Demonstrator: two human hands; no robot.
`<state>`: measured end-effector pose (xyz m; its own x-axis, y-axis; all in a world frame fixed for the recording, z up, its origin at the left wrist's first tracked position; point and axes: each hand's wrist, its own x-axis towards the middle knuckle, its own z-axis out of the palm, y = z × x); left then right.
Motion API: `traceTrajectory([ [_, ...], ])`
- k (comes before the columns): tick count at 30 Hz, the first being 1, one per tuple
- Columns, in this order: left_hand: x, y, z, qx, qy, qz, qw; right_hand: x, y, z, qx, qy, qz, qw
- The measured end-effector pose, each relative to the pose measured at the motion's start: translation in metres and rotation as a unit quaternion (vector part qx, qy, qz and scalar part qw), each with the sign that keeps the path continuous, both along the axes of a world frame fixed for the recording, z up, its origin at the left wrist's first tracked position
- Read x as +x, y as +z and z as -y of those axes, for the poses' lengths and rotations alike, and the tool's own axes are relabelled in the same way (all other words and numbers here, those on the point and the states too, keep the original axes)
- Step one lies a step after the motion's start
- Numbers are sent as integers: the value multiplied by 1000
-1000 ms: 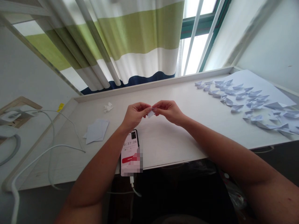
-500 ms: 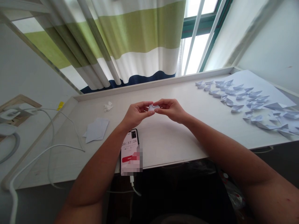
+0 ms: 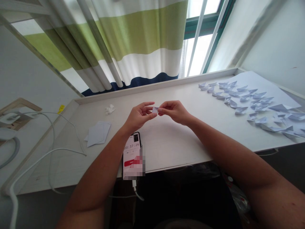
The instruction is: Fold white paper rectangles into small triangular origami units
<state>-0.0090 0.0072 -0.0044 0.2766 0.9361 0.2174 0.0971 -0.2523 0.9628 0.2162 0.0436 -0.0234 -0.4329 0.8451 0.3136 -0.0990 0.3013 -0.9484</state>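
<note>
A small piece of folded white paper (image 3: 155, 110) is held up over the middle of the white table (image 3: 171, 143). My right hand (image 3: 175, 111) pinches its right side between thumb and fingers. On the other side, my left hand (image 3: 141, 115) has its thumb against the paper's lower left edge, with the index finger raised off it. Fingers cover part of the paper, so its full shape is hidden. Many folded paper boats (image 3: 243, 97) stand at the right of the table.
Flat paper sheets (image 3: 98, 133) and a crumpled tissue (image 3: 110, 109) lie at the left. A phone (image 3: 132, 156) with a timer lies by my left forearm, its cable (image 3: 134, 184) hanging over the edge. White cords (image 3: 53, 152) cross the left side. A large sheet (image 3: 259, 82) lies back right.
The folded paper has turned between my hands and shows a narrower shape. My left index finger has lifted away from it, and the right fingers have closed more on its side.
</note>
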Motion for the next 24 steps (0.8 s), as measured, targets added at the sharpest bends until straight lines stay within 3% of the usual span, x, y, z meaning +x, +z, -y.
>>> traceTrajectory([
  [8, 2, -5, 0, 40, 12, -42, 998, -4, -1, 1, -12, -22, 3, 1000],
  [19, 0, -3, 0, 8, -7, -44, 999, -5, 1, 4, -14, -40, 11, 999],
  [24, 6, -3, 4, 63, 24, -24, 997, -6, 3, 7, -38, -21, 5, 999],
])
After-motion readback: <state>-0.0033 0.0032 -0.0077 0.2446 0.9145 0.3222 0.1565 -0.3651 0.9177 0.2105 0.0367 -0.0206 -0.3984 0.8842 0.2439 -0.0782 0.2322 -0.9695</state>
